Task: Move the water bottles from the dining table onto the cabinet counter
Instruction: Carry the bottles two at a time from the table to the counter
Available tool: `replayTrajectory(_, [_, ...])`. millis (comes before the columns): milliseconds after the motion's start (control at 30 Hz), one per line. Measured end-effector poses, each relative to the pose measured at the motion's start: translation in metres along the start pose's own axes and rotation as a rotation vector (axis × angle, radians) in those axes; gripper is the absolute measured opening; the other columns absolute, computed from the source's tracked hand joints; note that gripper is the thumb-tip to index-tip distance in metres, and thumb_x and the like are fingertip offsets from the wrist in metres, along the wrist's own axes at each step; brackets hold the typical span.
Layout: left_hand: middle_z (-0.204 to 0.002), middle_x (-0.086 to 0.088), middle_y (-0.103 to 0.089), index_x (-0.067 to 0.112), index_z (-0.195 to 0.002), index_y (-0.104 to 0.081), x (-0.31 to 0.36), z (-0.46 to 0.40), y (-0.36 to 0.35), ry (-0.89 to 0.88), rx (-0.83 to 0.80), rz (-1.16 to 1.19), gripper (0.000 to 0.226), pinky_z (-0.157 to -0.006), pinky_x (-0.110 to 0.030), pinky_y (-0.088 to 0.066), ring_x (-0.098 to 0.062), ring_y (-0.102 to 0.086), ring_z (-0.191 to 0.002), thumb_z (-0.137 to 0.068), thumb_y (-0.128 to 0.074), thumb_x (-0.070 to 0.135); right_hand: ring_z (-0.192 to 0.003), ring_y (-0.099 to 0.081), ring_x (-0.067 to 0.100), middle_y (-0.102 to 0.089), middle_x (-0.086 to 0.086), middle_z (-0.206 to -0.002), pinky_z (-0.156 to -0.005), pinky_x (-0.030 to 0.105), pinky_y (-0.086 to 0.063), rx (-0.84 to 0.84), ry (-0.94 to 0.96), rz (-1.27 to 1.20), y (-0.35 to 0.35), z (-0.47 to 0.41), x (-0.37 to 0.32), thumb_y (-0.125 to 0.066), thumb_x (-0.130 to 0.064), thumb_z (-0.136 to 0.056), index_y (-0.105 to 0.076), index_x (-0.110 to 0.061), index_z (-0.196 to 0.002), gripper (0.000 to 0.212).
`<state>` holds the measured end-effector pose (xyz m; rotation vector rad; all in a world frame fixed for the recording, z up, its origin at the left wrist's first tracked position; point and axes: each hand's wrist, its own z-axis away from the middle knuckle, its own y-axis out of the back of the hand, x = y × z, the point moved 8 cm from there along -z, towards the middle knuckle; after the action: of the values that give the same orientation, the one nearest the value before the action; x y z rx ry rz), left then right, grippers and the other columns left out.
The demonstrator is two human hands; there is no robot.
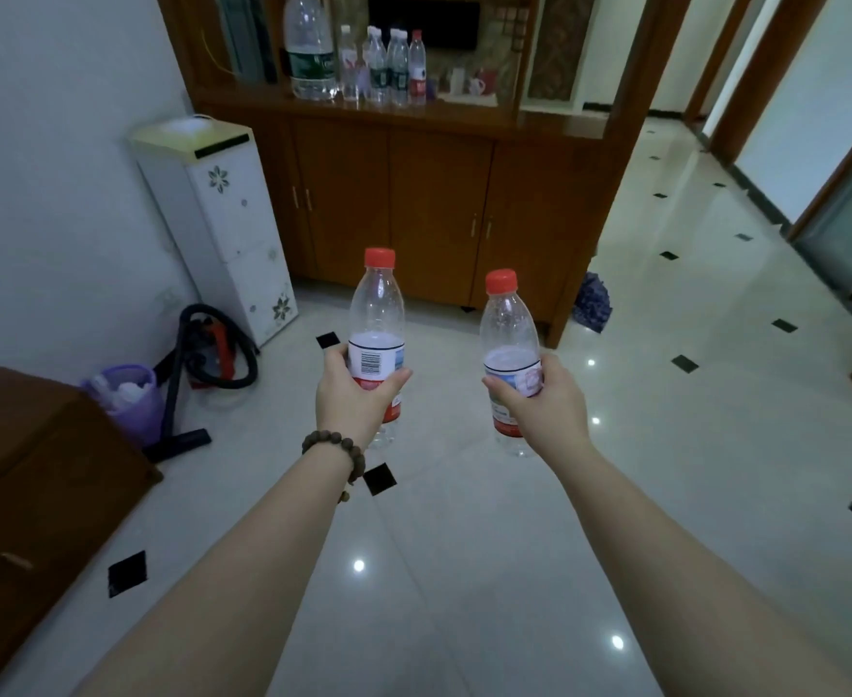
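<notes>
Before the cabinet counter (363, 110), each hand (351, 394) (547, 402) grips a red-capped bottle (376, 314) (507, 339).

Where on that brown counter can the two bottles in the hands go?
The counter looks bare on its right end, past the red cup, and along its front edge. The left part is crowded: a big jug and a row of small bottles.

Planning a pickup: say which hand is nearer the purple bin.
Left. The left hand is just right of the purple bin; the right hand is farther right.
</notes>
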<state>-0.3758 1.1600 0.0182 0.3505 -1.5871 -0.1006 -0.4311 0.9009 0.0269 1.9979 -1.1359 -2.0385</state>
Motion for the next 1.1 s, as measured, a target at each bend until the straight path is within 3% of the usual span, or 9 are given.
replayTrajectory(200, [-0.103,0.01,-0.054,0.026,-0.112,-0.043,-0.011,-0.087,-0.01,0.026,0.063,0.026,0.059,-0.071,-0.02,-0.045,-0.013,-0.057,-0.097,-0.068,-0.081,0.035,-0.088,-0.058,0.014,-0.063,-0.002,-0.099,-0.064,0.024,-0.044,-0.049,0.034,-0.021,-0.054,-0.086,-0.009,-0.073,-0.051,-0.07,-0.056,-0.025,-0.101,0.044])
replayTrajectory(333, [-0.112,0.004,-0.055,0.023,-0.116,-0.043,-0.023,-0.159,-0.022,0.039,0.076,0.016,0.06,-0.079,-0.027,-0.048,-0.016,-0.056,-0.102,-0.07,-0.08,0.034,-0.085,-0.059,0.012,-0.063,-0.006,-0.095,-0.061,0.02,-0.042,-0.065,0.06,-0.019,-0.091,-0.148,-0.014,-0.074,-0.05,-0.071,-0.054,-0.027,-0.1,0.042])
replayTrajectory(533, [-0.108,0.008,-0.052,0.03,-0.11,-0.039,-0.031,-0.299,-0.044,0.037,0.06,0.019,0.059,-0.079,-0.028,-0.047,-0.015,-0.054,-0.101,-0.069,-0.08,0.036,-0.094,-0.059,0.018,-0.061,0.001,-0.108,-0.077,0.035,-0.053,-0.061,0.074,0.04,-0.152,-0.283,-0.041,-0.072,-0.053,-0.072,-0.053,-0.022,-0.114,0.055])
replayTrajectory(767, [-0.12,0.001,-0.053,0.029,-0.112,-0.036,-0.003,-0.45,-0.073,0.017,0.028,-0.031,0.06,-0.087,-0.041,-0.049,-0.014,-0.048,-0.103,-0.07,-0.079,0.035,-0.095,-0.058,0.018,-0.059,0.003,-0.11,-0.078,0.035,-0.054,-0.021,0.101,0.055,-0.203,-0.418,-0.093,-0.072,-0.055,-0.071,-0.051,-0.02,-0.118,0.062])
replayTrajectory(900, [-0.117,0.002,-0.052,0.022,-0.12,-0.039,0.004,-0.515,-0.096,-0.001,-0.002,-0.038,0.065,-0.085,-0.037,-0.049,-0.012,-0.047,-0.1,-0.07,-0.079,0.035,-0.097,-0.058,0.018,-0.06,0.003,-0.112,-0.077,0.032,-0.053,-0.003,0.075,0.058,-0.219,-0.474,-0.093,-0.071,-0.055,-0.072,-0.052,-0.018,-0.12,0.063])
replayTrajectory(1100, [-0.108,0.009,-0.048,0.027,-0.114,-0.037,0.002,-0.605,-0.141,-0.031,-0.04,-0.03,0.061,-0.076,-0.025,-0.043,-0.011,-0.048,-0.098,-0.07,-0.079,0.036,-0.101,-0.059,0.02,-0.06,0.003,-0.114,-0.079,0.033,-0.053,0.002,0.058,0.041,-0.242,-0.562,-0.081,-0.07,-0.054,-0.073,-0.052,-0.016,-0.122,0.065])
